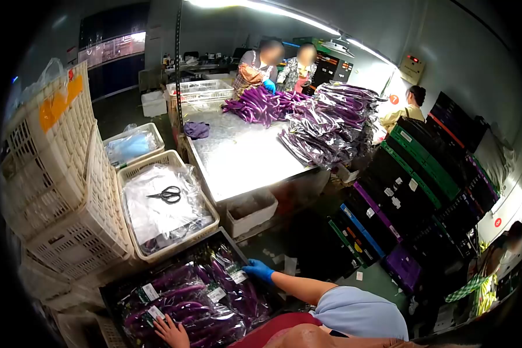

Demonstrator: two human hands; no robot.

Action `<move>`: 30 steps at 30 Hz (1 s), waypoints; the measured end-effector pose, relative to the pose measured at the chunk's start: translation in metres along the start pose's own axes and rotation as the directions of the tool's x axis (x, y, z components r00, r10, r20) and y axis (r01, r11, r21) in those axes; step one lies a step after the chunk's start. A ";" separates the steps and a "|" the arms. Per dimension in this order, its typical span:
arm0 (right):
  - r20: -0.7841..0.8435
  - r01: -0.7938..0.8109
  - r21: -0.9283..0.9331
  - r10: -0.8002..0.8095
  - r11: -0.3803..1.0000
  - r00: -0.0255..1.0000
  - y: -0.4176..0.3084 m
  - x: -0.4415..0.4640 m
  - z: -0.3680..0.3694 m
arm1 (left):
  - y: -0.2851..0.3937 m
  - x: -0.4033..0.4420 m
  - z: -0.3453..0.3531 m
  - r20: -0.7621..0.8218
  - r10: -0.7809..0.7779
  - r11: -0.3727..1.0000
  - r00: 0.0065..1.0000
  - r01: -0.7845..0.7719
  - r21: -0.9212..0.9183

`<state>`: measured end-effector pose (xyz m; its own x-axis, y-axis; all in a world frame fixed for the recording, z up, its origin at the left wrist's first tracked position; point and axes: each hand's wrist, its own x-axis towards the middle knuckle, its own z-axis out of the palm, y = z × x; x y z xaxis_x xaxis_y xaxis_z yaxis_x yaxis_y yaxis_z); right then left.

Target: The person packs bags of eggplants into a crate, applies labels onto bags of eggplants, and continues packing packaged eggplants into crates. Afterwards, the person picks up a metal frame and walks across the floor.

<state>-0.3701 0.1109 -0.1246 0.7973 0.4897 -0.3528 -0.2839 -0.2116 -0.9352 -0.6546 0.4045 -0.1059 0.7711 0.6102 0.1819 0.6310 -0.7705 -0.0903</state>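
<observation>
Bagged purple eggplants (185,290) with white labels fill a black crate (107,298) at the bottom of the view. My left hand (171,333), bare, lies with spread fingers on the bags near the crate's front left. In a blue glove, my right hand (258,270) rests at the crate's right rim beside a labelled bag, its fingers extended and holding nothing visible. Behind the crate, black scissors (167,195) lie on clear plastic bags (156,217) in a white basket (126,229).
Stacked white crates (52,174) stand left. A metal table (243,156) bears loose eggplants (261,106) and a pile of bagged ones (336,124); two people work behind it. Black crates (388,188) are stacked at right, with two more people near them.
</observation>
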 end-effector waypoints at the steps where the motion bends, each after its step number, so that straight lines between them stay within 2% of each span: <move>1: 0.006 0.008 0.017 -0.008 1.000 1.000 0.008 0.004 -0.001 | 0.000 0.000 -0.002 -0.007 0.007 1.000 1.000 -0.007 0.010; 3: 0.020 0.020 0.046 -0.021 0.999 1.000 0.021 0.012 -0.003 | 0.000 -0.001 -0.007 -0.019 0.015 0.999 1.000 -0.015 0.029; 6: 0.045 0.030 0.011 -0.031 0.999 0.999 0.033 0.020 -0.009 | -0.002 -0.002 0.000 -0.082 0.034 0.998 0.996 -0.038 -0.049; 7: -0.100 0.118 -0.285 -0.152 0.951 0.983 0.017 0.011 -0.004 | -0.004 -0.002 0.004 -0.074 0.040 0.996 0.996 -0.046 -0.072; 8: -0.202 0.144 -0.564 -0.305 0.813 0.931 0.003 -0.002 0.003 | -0.007 -0.002 0.008 -0.066 0.049 0.994 0.997 -0.055 -0.096; 9: -0.247 0.104 -0.792 -0.472 0.602 0.846 -0.017 -0.015 0.009 | -0.007 -0.002 0.011 -0.059 0.057 0.991 0.997 -0.064 -0.121; 10: -0.193 0.199 -0.819 -0.584 0.538 0.788 -0.032 -0.020 0.011 | -0.007 -0.002 0.009 -0.131 0.063 0.977 0.989 -0.088 -0.193; 11: -0.079 0.326 -0.846 -0.704 0.421 0.705 -0.049 -0.025 0.019 | -0.007 -0.001 0.010 -0.177 0.088 0.979 0.980 -0.118 -0.165; 13: 0.140 0.473 -0.842 -0.744 0.258 0.654 -0.076 -0.042 0.046 | -0.011 0.000 0.018 -0.263 0.139 0.980 0.955 -0.171 -0.102; 14: 0.197 0.540 -0.805 -0.747 0.246 0.635 -0.074 -0.045 0.064 | -0.025 0.001 0.049 -0.369 0.365 0.929 0.855 -0.359 0.087; 15: 0.253 0.601 -0.764 -0.749 0.233 0.612 -0.066 -0.048 0.083 | -0.020 -0.001 0.068 -0.463 0.214 0.920 0.860 -0.337 -0.201; 16: 0.325 0.683 -0.684 -0.731 0.257 0.600 -0.053 -0.051 0.101 | -0.012 -0.001 0.086 -0.507 0.040 0.822 0.861 -0.317 -0.473; 17: 0.397 0.755 -0.593 -0.714 0.280 0.576 -0.043 -0.054 0.113 | -0.003 0.002 0.100 -0.497 -0.141 0.645 0.856 -0.301 -0.702; 18: 0.413 0.719 -0.639 -0.666 0.274 0.621 -0.041 -0.064 0.120 | 0.000 0.004 0.106 -0.434 -0.308 0.410 0.847 -0.293 -0.863; 19: 0.426 0.682 -0.682 -0.615 0.264 0.664 -0.041 -0.074 0.127 | -0.002 0.005 0.077 -0.316 -0.112 0.696 0.942 -0.153 -0.702; 20: 0.433 0.644 -0.722 -0.563 0.252 0.705 -0.042 -0.080 0.129 | -0.004 0.002 0.018 -0.118 0.026 0.904 0.993 -0.073 -0.421; 21: 0.403 0.617 -0.716 -0.528 0.327 0.748 -0.046 -0.082 0.124 | -0.005 0.000 -0.017 0.121 0.080 0.995 0.989 -0.071 -0.074; 23: 0.342 0.541 -0.697 -0.445 0.471 0.828 -0.056 -0.089 0.107 | -0.004 0.000 -0.022 0.112 0.078 0.993 0.991 -0.068 -0.091; 24: 0.284 0.477 -0.756 -0.430 0.449 0.857 -0.051 -0.088 0.097 | -0.003 0.000 -0.023 0.108 0.077 0.993 0.991 -0.066 -0.100; 27: 0.178 0.431 -0.841 -0.584 0.328 0.792 -0.044 -0.082 0.067 | -0.006 -0.003 -0.012 0.094 0.070 0.993 0.993 -0.060 -0.106; 28: 0.138 0.329 -0.895 -0.514 0.301 0.846 -0.043 -0.081 0.061 | -0.006 -0.004 -0.008 0.080 0.061 0.992 0.995 -0.052 -0.113; 30: 0.107 0.291 -0.898 -0.478 0.329 0.872 -0.030 -0.075 0.051 | -0.007 -0.005 -0.004 0.075 0.063 0.991 0.995 -0.053 -0.125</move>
<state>-0.4488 0.1238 -0.0717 0.7736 0.6189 0.1360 0.6171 -0.6871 -0.3836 -0.6630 0.4059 -0.1020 0.8136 0.5726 0.1014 0.5735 -0.8189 0.0229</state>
